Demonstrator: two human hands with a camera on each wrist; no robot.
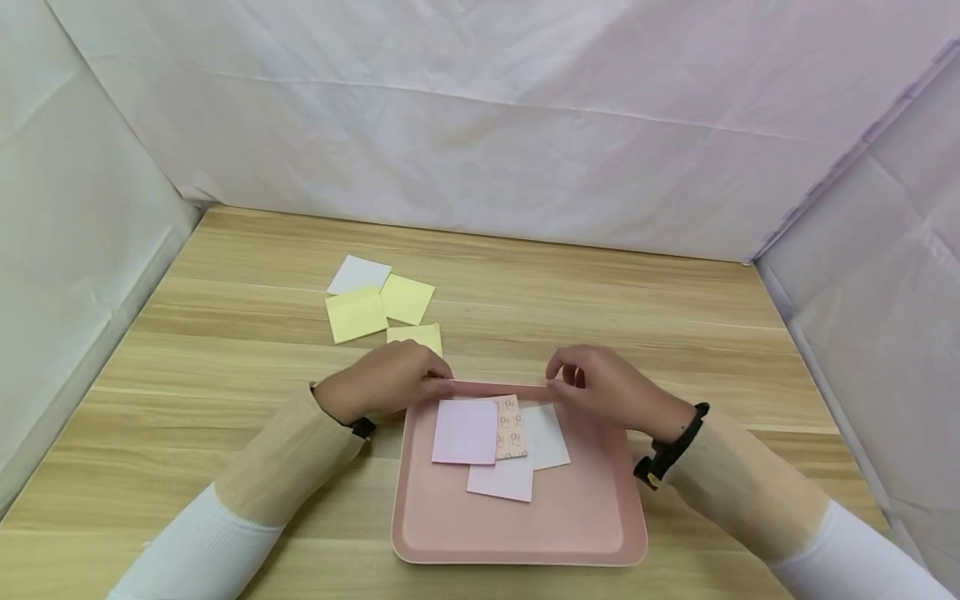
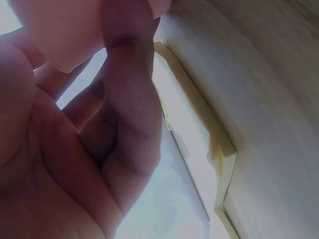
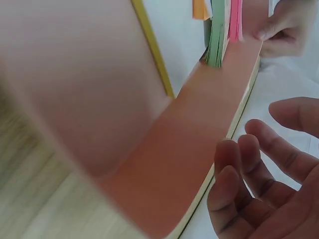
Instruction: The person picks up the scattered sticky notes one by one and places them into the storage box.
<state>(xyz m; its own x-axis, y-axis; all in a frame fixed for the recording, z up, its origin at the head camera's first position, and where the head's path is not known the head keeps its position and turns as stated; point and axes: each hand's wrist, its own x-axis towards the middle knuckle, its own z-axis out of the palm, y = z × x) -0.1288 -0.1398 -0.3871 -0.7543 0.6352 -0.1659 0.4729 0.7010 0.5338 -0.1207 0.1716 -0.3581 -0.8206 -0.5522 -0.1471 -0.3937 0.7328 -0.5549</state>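
A pink tray (image 1: 517, 529) lies on the wooden table in the head view. My left hand (image 1: 390, 379) grips its far left corner, and the left wrist view shows the pink rim between thumb and fingers. At the far right part of the rim is my right hand (image 1: 607, 387). Its fingers (image 3: 227, 189) curl loosely beside the rim in the right wrist view, with the thumb apart from them. Overlapping in the tray are a pale pink note pad (image 1: 465, 432), a patterned pad (image 1: 512, 429), a white pad (image 1: 550, 437) and another pale pad (image 1: 501, 481).
Beyond the left hand lie several yellow sticky note pads (image 1: 356, 315) and a white pad (image 1: 360, 273). One yellow pad (image 1: 420, 335) is close to the left knuckles. White cloth walls (image 1: 480, 125) enclose the wooden table (image 1: 675, 308) at the back and sides.
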